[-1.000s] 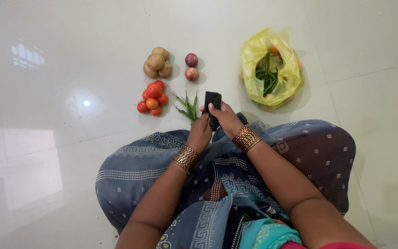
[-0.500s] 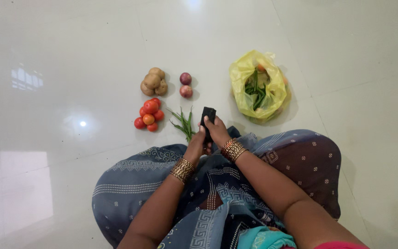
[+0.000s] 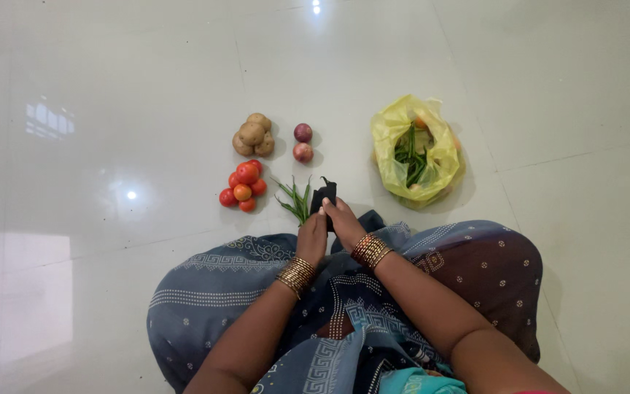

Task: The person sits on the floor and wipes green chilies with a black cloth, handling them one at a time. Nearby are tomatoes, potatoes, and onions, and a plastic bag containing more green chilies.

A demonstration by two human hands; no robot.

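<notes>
Black folded cloth (image 3: 323,195) was grasped by both the left hand (image 3: 313,235) and the right hand (image 3: 343,222), just beside green chillies (image 3: 297,201) on the floor (image 3: 111,109).

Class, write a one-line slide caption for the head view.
Both hands hold a small black object above the white tiled floor, beside red tomatoes and green chillies.

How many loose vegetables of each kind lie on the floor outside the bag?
Potatoes: 4 visible
Red onions: 2
Tomatoes: about 6, clustered, so some may hide
Bunch of green chillies: 1, stems too fine to count
Total: about 13
</notes>
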